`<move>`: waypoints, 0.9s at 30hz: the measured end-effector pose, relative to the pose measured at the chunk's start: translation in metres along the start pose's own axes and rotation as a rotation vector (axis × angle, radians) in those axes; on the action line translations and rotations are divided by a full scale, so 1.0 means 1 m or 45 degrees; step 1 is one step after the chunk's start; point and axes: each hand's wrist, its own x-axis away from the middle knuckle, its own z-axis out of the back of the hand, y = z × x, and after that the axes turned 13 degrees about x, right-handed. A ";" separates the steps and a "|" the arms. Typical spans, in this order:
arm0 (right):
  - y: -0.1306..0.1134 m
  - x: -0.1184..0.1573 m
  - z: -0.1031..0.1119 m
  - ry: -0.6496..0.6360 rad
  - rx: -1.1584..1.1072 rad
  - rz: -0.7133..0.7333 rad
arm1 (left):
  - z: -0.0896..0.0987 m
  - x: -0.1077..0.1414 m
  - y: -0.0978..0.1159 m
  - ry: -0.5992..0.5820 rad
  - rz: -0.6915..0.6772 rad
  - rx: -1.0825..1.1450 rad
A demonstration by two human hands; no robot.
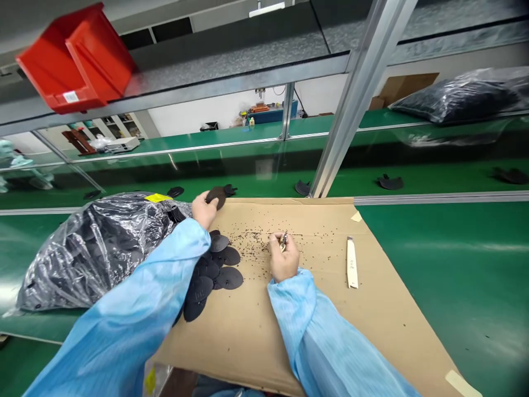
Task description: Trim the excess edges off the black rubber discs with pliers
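At the far left corner of the cardboard sheet [256,325], my left hand [204,209] is closed on a flat black disc-shaped part [216,197]. Another black part [230,190] lies just beyond it on the green surface. Over the middle of the cardboard, my right hand [284,262] wraps round small metal clippers [283,241], mostly hidden by the fingers. Several similar black discs [229,278] overlap in a loose pile below my left hand. Tiny black scraps [254,242] are scattered between the pile and my right hand.
A clear bag of black parts [91,248] bulges at the left. A white-handled blade [351,263] lies to the right on the cardboard. More black parts [390,182] rest along the green belt behind. A metal post [355,105] and a red bin [82,60] stand ahead.
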 end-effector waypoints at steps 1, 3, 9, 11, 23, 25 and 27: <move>0.000 0.001 -0.002 -0.011 0.011 0.011 | 0.000 -0.020 -0.002 -0.007 -0.105 -0.247; -0.001 0.003 -0.004 -0.024 0.028 0.031 | -0.003 -0.054 -0.006 -0.066 -0.188 -0.642; 0.001 0.004 -0.009 -0.061 0.052 0.088 | -0.045 -0.093 -0.033 -0.260 0.002 -0.929; 0.000 0.004 -0.009 -0.051 0.062 0.087 | -0.065 -0.094 -0.044 -0.289 0.103 -0.948; -0.004 0.006 -0.009 -0.050 0.172 0.067 | -0.090 -0.083 -0.037 -0.062 0.138 -0.677; -0.001 0.005 -0.010 -0.046 0.156 0.067 | -0.085 -0.074 -0.027 -0.073 0.099 -0.534; 0.002 0.003 -0.009 -0.053 0.133 0.106 | -0.077 -0.058 -0.013 -0.087 0.068 -0.402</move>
